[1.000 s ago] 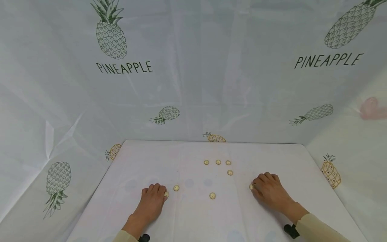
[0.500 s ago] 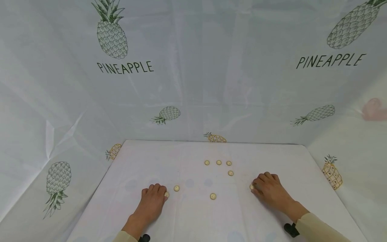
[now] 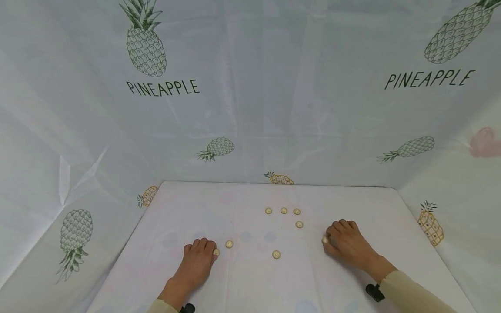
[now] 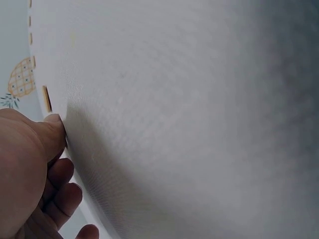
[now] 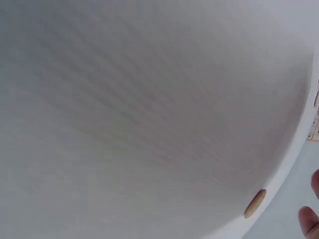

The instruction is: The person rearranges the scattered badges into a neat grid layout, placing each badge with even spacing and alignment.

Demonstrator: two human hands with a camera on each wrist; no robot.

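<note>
In the head view my left hand (image 3: 197, 261) rests low on the white cloth. It pinches a round pale-yellow button (image 3: 216, 251) between thumb and fingertips; the left wrist view shows the thumb (image 4: 54, 130) against the cloth, with the button hidden. On the right, my right hand (image 3: 348, 243) holds another button (image 3: 325, 239) at its fingertips. The right wrist view catches only fingertips (image 5: 308, 219) at its edge. Just right of the left hand lies a loose button (image 3: 229, 244), and one more button (image 3: 276, 254) lies between the hands.
Farther back, three buttons form a row, the middle button (image 3: 283, 211) among them, with another button (image 3: 299, 224) in front of the right end. Pineapple-printed sheets (image 3: 250, 108) enclose the white table (image 3: 250, 287) at the back and sides.
My right hand has shifted slightly up and to the left in the head view, its button moving with it. The left hand and loose buttons stay put.
</note>
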